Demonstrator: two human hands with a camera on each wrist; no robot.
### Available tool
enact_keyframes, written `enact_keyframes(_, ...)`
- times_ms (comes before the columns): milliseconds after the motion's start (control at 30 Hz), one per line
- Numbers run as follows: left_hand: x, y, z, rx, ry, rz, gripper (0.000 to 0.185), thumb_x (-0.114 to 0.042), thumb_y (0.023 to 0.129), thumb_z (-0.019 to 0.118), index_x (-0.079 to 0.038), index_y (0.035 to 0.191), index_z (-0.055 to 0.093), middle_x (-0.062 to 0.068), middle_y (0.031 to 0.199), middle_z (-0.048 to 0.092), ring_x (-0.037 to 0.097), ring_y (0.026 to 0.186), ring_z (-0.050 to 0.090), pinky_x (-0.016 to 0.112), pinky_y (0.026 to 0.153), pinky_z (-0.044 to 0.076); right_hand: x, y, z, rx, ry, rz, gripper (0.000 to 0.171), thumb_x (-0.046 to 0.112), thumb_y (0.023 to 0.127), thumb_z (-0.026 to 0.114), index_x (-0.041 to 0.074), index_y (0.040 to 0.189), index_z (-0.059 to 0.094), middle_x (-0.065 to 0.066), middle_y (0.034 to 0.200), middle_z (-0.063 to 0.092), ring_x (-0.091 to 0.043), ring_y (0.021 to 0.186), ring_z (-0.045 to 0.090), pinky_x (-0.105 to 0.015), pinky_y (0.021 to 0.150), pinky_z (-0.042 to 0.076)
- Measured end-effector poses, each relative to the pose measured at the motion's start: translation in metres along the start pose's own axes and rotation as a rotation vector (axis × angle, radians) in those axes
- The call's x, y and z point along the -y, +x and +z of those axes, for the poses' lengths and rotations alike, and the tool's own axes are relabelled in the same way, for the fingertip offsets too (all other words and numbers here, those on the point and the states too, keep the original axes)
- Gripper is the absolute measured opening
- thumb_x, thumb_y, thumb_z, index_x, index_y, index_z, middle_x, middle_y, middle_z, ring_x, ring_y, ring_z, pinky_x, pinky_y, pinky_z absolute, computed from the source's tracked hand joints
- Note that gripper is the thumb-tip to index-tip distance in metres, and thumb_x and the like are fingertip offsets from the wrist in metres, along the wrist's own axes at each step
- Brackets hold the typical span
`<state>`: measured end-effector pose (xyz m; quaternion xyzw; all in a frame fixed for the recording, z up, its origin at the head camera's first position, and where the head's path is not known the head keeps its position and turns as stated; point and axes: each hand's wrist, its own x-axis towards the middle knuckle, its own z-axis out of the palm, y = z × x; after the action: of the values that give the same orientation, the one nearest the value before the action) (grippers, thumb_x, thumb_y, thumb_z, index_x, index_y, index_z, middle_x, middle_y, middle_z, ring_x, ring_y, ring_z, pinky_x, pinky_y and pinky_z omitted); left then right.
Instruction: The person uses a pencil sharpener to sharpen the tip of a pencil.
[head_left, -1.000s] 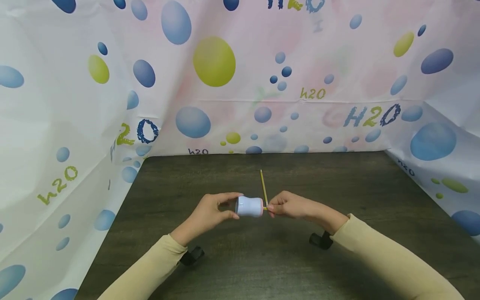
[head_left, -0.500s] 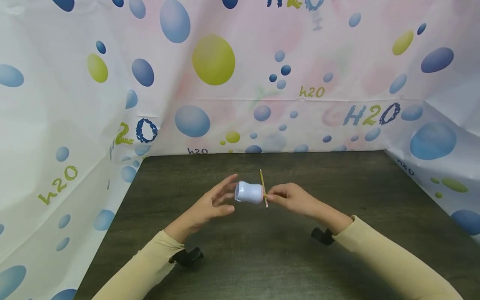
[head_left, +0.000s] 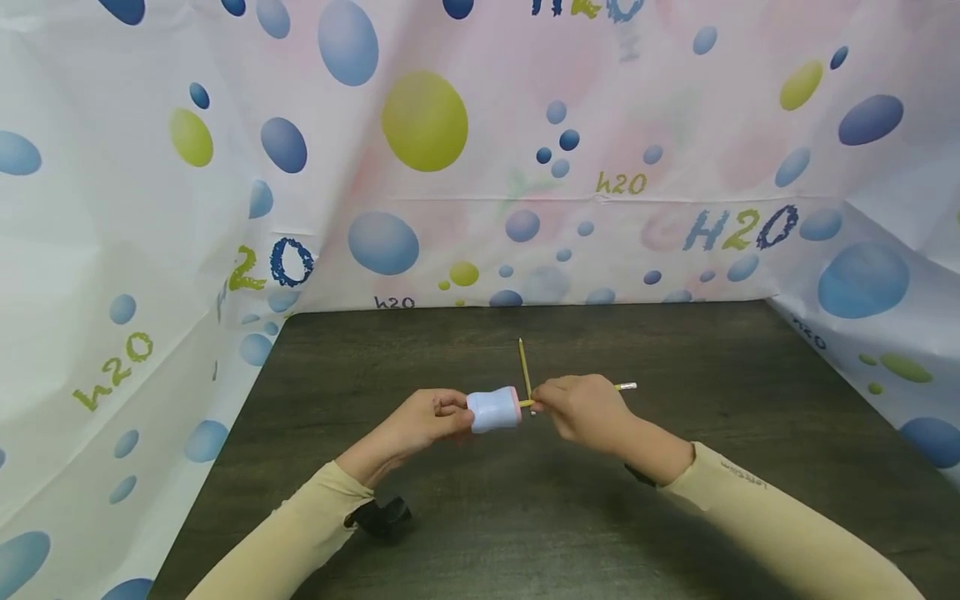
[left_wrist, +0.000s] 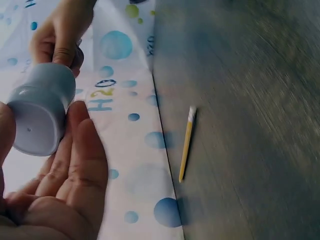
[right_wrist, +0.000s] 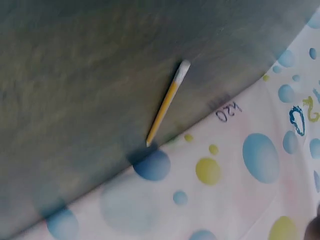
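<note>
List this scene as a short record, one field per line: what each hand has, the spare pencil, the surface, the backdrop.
Left hand: left hand holds the pale blue sharpener by its closed end, above the table.
Right hand: right hand pinches a yellow pencil, its tip at the sharpener's pink-rimmed end.
Spare pencil: a second yellow pencil lies flat on the table, beyond the hands, untouched.
Surface: dark wood-grain table.
Backdrop: white sheet printed with blue and green bubbles and "H2O".

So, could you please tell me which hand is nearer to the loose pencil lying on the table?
Right. The right hand sits just beside the loose pencil's near end, holding another pencil; the left hand is farther off, beyond the sharpener it grips.
</note>
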<state>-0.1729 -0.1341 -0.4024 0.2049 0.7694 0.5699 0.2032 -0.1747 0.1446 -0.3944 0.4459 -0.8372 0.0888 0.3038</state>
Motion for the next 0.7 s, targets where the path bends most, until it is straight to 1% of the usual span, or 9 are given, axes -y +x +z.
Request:
enact_keyframes(67,-0.001,-0.001,0.002,-0.056,0.106,0.064,0.052,-0.029,0.094,0.076,0.011,0.126,0.063,0.028,0.117,0.072,0.022,0.099,0.074,0.036,0.086,0.062,0.000,0.002,-0.004,0.114,0.091,0.078,0.010,0.015,0.093,0.074,0.011,0.084,0.071,0.006,0.065,0.066,-0.002,0.052,0.049,-0.018,0.048,0.039)
enact_keyframes(133,-0.002,-0.003,0.006,-0.118,0.257,0.165,0.047,-0.018,0.090,0.079,0.007,0.127,0.065,0.024,0.119,0.073,0.024,0.101,0.075,0.032,0.085,0.063,-0.002,0.005,-0.007,0.268,0.256,0.192,0.012,0.015,0.095,0.070,0.011,0.084,0.071,0.007,0.061,0.061,0.001,0.051,0.041,-0.018,0.048,0.034)
enact_keyframes(267,-0.001,-0.006,0.013,-0.227,0.625,0.453,0.054,-0.010,0.078,0.087,0.000,0.127,0.068,0.018,0.119,0.075,0.028,0.103,0.075,0.035,0.086,0.063,-0.012,0.011,-0.010,0.577,0.750,0.457,0.029,0.015,0.105,0.056,0.003,0.082,0.069,0.008,0.054,0.043,-0.001,0.048,0.027,-0.019,0.047,0.025)
enact_keyframes(333,0.000,-0.007,0.015,-0.270,0.737,0.567,0.057,-0.007,0.073,0.089,-0.001,0.126,0.069,0.016,0.121,0.075,0.029,0.107,0.074,0.038,0.088,0.063,-0.018,0.011,-0.008,0.683,0.940,0.559,0.034,0.015,0.107,0.051,-0.002,0.082,0.065,0.009,0.053,0.035,-0.003,0.046,0.023,-0.021,0.046,0.021)
enact_keyframes(367,0.001,-0.007,0.016,-0.280,0.756,0.596,0.058,-0.006,0.072,0.089,-0.002,0.126,0.069,0.015,0.123,0.074,0.030,0.110,0.073,0.039,0.089,0.063,-0.020,0.011,-0.007,0.713,1.003,0.588,0.036,0.015,0.108,0.049,-0.004,0.082,0.064,0.009,0.053,0.033,-0.004,0.046,0.021,-0.021,0.046,0.021)
enact_keyframes(433,0.001,-0.007,0.016,-0.277,0.729,0.600,0.059,-0.002,0.073,0.089,-0.004,0.127,0.067,0.014,0.127,0.072,0.030,0.113,0.070,0.039,0.090,0.062,-0.022,0.011,-0.005,0.733,1.057,0.598,0.036,0.016,0.109,0.048,-0.007,0.085,0.062,0.010,0.054,0.033,-0.004,0.047,0.022,-0.021,0.047,0.021)
enact_keyframes(500,0.000,-0.007,0.015,-0.257,0.656,0.564,0.061,0.000,0.075,0.088,-0.004,0.130,0.062,0.014,0.131,0.068,0.030,0.115,0.068,0.039,0.092,0.062,-0.023,0.009,-0.003,0.700,1.036,0.555,0.035,0.016,0.109,0.048,-0.008,0.089,0.063,0.009,0.057,0.035,-0.004,0.049,0.024,-0.022,0.049,0.023)
enact_keyframes(600,-0.001,-0.008,0.012,-0.216,0.524,0.471,0.070,-0.003,0.079,0.087,-0.004,0.140,0.052,0.016,0.140,0.060,0.032,0.124,0.062,0.044,0.098,0.058,-0.020,0.008,-0.003,0.616,0.922,0.501,0.032,0.019,0.108,0.052,-0.006,0.095,0.068,0.002,0.063,0.049,-0.003,0.055,0.032,-0.022,0.055,0.031)
enact_keyframes(700,-0.002,-0.007,0.007,-0.163,0.380,0.360,0.082,-0.017,0.085,0.085,-0.003,0.151,0.039,0.020,0.148,0.053,0.037,0.133,0.055,0.050,0.105,0.054,-0.017,0.006,-0.005,0.529,0.760,0.470,0.027,0.021,0.106,0.057,0.000,0.100,0.073,-0.006,0.073,0.064,-0.002,0.058,0.038,-0.022,0.058,0.037)
